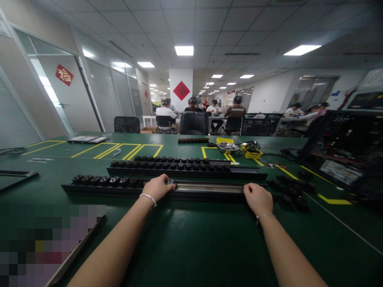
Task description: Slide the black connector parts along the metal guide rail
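A long black rail (pixel 206 189) lies across the green table in front of me, with several black socket modules (pixel 104 180) seated in its left part. My left hand (pixel 157 187) is closed around a small black module at the rail, just right of the seated ones. Further right, my right hand (pixel 257 198) rests closed on the rail's near edge, fingers curled over it. A second rail (pixel 185 166), filled with black modules along most of its length, lies just behind the first.
Loose black modules (pixel 289 191) lie in a heap right of my right hand. A metal bowl (pixel 228 147) and yellow tray (pixel 253 152) sit behind. An open black machine (pixel 347 151) stands at the right. Several people sit at far tables.
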`<move>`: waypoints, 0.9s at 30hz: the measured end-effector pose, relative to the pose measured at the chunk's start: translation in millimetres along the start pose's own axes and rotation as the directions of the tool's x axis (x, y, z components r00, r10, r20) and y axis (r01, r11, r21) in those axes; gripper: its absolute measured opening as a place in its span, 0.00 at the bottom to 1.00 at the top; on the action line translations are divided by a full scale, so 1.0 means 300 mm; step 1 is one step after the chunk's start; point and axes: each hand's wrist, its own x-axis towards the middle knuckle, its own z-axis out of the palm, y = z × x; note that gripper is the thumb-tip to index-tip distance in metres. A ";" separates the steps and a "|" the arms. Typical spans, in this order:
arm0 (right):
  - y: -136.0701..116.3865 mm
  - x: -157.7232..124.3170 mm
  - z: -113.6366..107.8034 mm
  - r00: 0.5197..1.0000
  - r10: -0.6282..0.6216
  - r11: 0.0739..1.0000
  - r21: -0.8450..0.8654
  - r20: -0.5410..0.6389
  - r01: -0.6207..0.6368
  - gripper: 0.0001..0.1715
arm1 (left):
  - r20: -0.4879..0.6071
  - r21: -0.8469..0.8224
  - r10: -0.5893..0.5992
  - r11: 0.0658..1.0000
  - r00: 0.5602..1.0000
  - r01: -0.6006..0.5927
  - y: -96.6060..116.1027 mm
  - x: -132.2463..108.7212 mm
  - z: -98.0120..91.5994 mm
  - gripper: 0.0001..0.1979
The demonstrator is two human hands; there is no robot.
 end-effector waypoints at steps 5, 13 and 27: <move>-0.003 -0.001 -0.005 1.000 0.003 1.000 -0.004 0.006 -0.003 0.21 | -0.002 0.001 0.009 1.000 1.000 -0.009 0.005 -0.005 0.001 0.23; 0.007 0.005 0.010 1.000 -0.010 0.999 -0.035 -0.024 0.009 0.20 | -0.028 0.004 0.019 1.000 0.999 -0.019 0.023 -0.010 0.014 0.22; 0.005 0.001 0.007 0.998 -0.032 0.999 -0.006 -0.048 0.032 0.20 | -0.045 0.006 0.013 1.000 0.999 -0.013 0.042 -0.019 0.029 0.24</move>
